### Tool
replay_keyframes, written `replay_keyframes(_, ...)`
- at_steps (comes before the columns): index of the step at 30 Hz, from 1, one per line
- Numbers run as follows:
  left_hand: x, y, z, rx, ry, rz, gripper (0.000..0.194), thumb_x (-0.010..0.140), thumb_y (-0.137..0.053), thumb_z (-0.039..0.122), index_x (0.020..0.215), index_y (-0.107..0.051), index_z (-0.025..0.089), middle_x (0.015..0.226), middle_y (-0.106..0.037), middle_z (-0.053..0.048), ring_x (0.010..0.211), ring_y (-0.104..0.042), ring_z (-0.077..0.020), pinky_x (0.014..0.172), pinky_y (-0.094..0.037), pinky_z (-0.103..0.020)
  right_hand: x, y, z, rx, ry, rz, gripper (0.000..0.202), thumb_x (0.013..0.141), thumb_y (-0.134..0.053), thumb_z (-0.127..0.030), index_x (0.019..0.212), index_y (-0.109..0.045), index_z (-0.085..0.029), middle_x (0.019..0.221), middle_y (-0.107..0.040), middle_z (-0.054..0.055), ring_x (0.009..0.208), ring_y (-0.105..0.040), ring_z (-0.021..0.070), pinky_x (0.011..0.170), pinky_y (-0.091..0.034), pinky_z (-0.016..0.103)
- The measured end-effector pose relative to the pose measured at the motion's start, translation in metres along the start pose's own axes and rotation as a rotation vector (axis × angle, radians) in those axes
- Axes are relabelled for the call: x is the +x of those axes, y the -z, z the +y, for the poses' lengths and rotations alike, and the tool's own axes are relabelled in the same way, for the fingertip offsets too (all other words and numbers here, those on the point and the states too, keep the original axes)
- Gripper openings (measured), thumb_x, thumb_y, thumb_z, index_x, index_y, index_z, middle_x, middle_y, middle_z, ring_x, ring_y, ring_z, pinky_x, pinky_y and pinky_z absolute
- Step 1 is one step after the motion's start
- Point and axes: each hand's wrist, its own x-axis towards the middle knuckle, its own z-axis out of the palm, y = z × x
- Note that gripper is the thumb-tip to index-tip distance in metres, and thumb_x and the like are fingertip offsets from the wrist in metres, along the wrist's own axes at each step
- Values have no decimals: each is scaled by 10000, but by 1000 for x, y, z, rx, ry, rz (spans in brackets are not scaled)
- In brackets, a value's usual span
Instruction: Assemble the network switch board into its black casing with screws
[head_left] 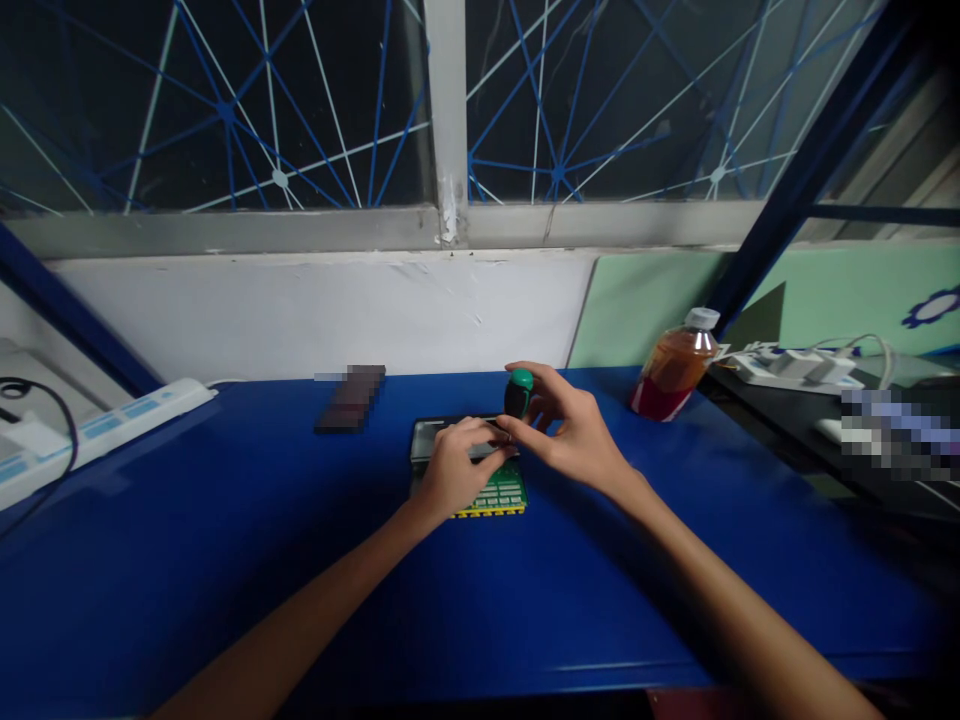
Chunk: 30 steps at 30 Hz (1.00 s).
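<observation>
Now we hold a screwdriver [517, 392] roughly upright in our right hand [581, 435], its grip pinching the green-and-black handle between thumb and fingers, the index finger arching up near the top. Our left hand [461, 465] rests over a green circuit board [501, 492], fingertips gathered near the foot of the screwdriver; we cannot tell whether that grip pinches anything, since the fingers hide the spot. The board lies on the blue bench [300, 590], near the middle of our view, with a yellow strip along its near edge and a grey, dark-framed panel [426, 440] at its far side. Beyond it to the left we see a dark, partly pixelated slab [352, 400], and farther left a white power strip [105, 430]. To the right, a white-capped bottle [679, 365] stands near the back of the bench
</observation>
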Motion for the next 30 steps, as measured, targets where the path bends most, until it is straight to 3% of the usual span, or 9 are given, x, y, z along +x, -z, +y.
replay_keyframes(17,0,1,0,-11,28,-70,174,840,-573,165,876,-741,195,953,-729,-60,897,-662,-213,819,-508,-350,-1,1,0,-10,-12,-31,473,816,-597,-335,1252,-492,-183,776,-649,11,572,-613,130,517,-490,261)
replay_keyframes(30,1,3,-2,-22,-35,-114,177,865,-570,164,937,-727,202,948,-726,-45,905,-646,-206,808,-498,-345,0,1,0,25,-11,-33,471,803,-602,-282,1246,-482,-174,815,-635,17,595,-615,122,511,-488,242)
